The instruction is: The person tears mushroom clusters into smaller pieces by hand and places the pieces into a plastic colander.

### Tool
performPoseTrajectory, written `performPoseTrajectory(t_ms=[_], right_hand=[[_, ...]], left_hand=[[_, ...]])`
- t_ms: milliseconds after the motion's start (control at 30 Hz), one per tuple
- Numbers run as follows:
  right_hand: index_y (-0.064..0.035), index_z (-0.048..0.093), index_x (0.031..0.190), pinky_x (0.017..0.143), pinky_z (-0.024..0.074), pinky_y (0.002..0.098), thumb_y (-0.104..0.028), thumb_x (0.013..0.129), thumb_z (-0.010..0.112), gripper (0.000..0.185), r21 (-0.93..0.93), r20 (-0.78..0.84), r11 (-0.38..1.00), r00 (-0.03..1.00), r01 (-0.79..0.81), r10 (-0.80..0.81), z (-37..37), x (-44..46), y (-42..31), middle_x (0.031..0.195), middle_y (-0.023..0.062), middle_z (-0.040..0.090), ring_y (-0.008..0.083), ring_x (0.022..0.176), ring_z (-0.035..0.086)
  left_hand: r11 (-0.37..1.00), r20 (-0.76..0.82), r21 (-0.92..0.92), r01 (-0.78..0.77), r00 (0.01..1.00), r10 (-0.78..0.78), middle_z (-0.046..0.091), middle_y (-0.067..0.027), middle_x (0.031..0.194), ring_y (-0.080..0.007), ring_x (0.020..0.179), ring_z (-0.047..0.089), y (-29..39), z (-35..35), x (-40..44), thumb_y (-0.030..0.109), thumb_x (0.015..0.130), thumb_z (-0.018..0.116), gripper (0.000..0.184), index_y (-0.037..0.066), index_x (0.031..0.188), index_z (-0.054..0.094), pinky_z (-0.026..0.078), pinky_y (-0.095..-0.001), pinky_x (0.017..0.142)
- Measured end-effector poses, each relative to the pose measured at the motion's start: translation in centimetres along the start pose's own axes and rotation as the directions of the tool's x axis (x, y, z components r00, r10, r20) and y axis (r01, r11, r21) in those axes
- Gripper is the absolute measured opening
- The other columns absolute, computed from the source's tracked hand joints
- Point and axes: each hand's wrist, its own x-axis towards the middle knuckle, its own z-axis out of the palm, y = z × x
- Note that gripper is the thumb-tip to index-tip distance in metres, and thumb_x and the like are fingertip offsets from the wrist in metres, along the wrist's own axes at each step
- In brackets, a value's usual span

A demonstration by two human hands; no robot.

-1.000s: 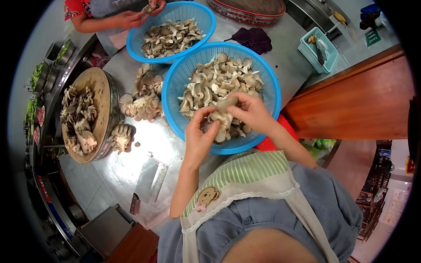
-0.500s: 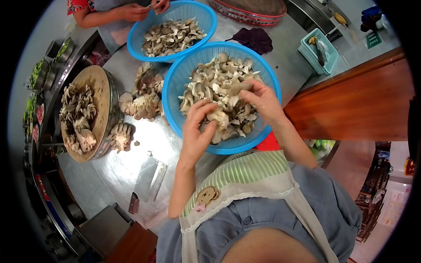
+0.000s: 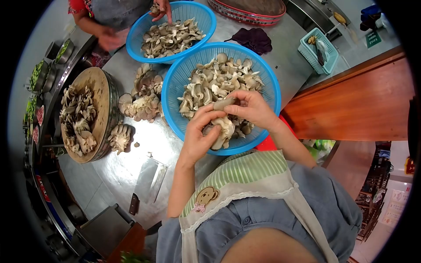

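Over the near blue basket [image 3: 274,94], my left hand [image 3: 199,133] grips a pale mushroom cluster [image 3: 225,132]. My right hand [image 3: 252,109] pinches a grey mushroom cap [image 3: 224,103] at the cluster's upper side, close to my left fingertips. Loose torn mushrooms [image 3: 219,79] fill much of the basket beneath and beyond my hands. More mushroom clusters [image 3: 144,105] lie on the steel table [image 3: 118,171] left of the basket.
A co-worker's hand [image 3: 162,9] holds a mushroom piece over a second blue basket [image 3: 210,33]; their other hand [image 3: 109,38] is blurred. At left are a round chopping board [image 3: 103,94] with mushrooms and a cleaver [image 3: 147,179]. A dark cloth [image 3: 252,40] and a teal basket [image 3: 331,61] lie beyond.
My right hand moved out over the loose mushrooms, then came back to the cluster in my left hand. The co-worker's hands have moved apart.
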Motion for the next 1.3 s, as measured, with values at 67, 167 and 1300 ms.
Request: performPoseTrajectory(t_ms=[67, 167, 1300], right_hand=[[0.0020, 0.067, 0.112, 0.074, 0.0523, 0.0230, -0.012, 0.093, 0.071, 0.024, 0.003, -0.016, 1.000, 1.000, 0.001, -0.001, 0.1, 0.0, 0.0, 0.095, 0.0012, 0.068, 0.0067, 0.086, 0.063], [0.0002, 0.068, 0.107, 0.073, 0.0517, 0.0229, -0.013, 0.093, 0.071, 0.020, 0.120, -0.052, 0.991, 0.996, -0.063, 0.070, 0.2, 0.0, 0.1, 0.092, 0.0009, 0.068, 0.0066, 0.083, 0.063], [-0.0047, 0.059, 0.127, 0.086, 0.0519, 0.0303, -0.013, 0.083, 0.079, 0.050, -0.216, 0.002, 0.945, 0.968, 0.246, -0.251, 2.1, -0.7, -1.1, 0.111, 0.0057, 0.065, 0.0166, 0.099, 0.064]], left_hand=[[1.000, 0.008, -0.004, -0.024, 1.000, 0.024, 0.057, -0.0136, 0.134, -0.0265, 0.124, 0.056, -0.2, -0.1, 0.0, 0.002, 0.082, 0.062, 0.034, 0.002, 0.115, 0.071, 0.045, -0.0372, 0.104], [0.999, 0.018, -0.016, -0.046, 0.999, 0.046, 0.057, -0.0131, 0.133, -0.0256, 0.124, 0.056, -0.2, 0.0, -0.1, 0.001, 0.083, 0.062, 0.035, 0.002, 0.116, 0.071, 0.044, -0.0368, 0.104], [0.870, -0.124, -0.474, 0.137, 0.968, -0.220, 0.058, -0.0109, 0.129, -0.0196, 0.118, 0.058, -1.0, 2.4, -0.6, 0.003, 0.089, 0.067, 0.054, -0.002, 0.139, 0.047, 0.047, -0.0345, 0.103]])
